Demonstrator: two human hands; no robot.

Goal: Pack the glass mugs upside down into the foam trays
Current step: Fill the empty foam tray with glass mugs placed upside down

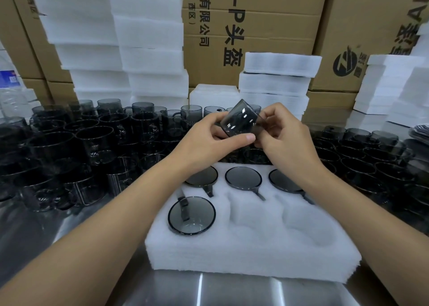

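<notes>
Head: left hand [209,140], right hand [286,140] grips clamped round smoky cylindrical mug [239,121].

Steel table [232,289] w/ foam tray [255,254], loose mugs [69,147] L & R

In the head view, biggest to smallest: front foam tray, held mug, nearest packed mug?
Largest: front foam tray. Then nearest packed mug and held mug: about alike, and camera distance differs, so I won't rank them.
</notes>
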